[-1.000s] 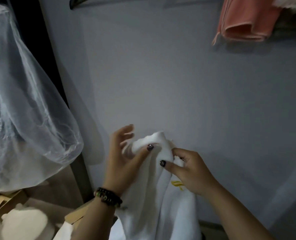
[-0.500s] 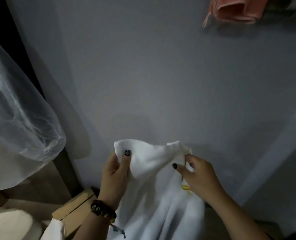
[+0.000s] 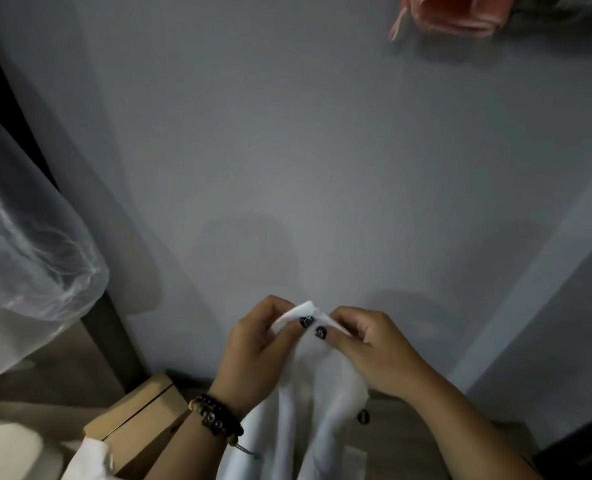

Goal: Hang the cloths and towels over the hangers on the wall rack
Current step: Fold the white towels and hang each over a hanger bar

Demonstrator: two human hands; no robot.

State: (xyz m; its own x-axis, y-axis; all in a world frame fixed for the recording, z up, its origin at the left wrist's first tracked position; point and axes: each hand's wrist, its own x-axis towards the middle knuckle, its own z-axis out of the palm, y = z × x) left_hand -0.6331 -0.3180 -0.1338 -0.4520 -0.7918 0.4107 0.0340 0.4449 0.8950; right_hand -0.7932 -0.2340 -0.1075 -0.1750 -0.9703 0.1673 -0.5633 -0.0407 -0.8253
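Note:
A white towel [image 3: 308, 403] hangs down in front of me, low in the middle of the view. My left hand [image 3: 256, 355] pinches its top edge from the left, thumb on the cloth. My right hand [image 3: 367, 344] pinches the same top edge from the right, and the two thumbs nearly touch. A pink towel [image 3: 454, 12] hangs at the top right edge of the frame; what it hangs from is out of view. No rack or hanger shows.
A plain grey wall [image 3: 305, 150] fills the view ahead. Sheer white fabric [image 3: 27, 254] bulges at the left beside a dark post [image 3: 110, 341]. A cardboard box [image 3: 138, 424] and other pale cloth [image 3: 86, 459] lie at the lower left.
My hands have come together on the towel's top edge and bunched it, where before they held it spread apart. The view has tilted down, so the pink towel sits higher in the frame.

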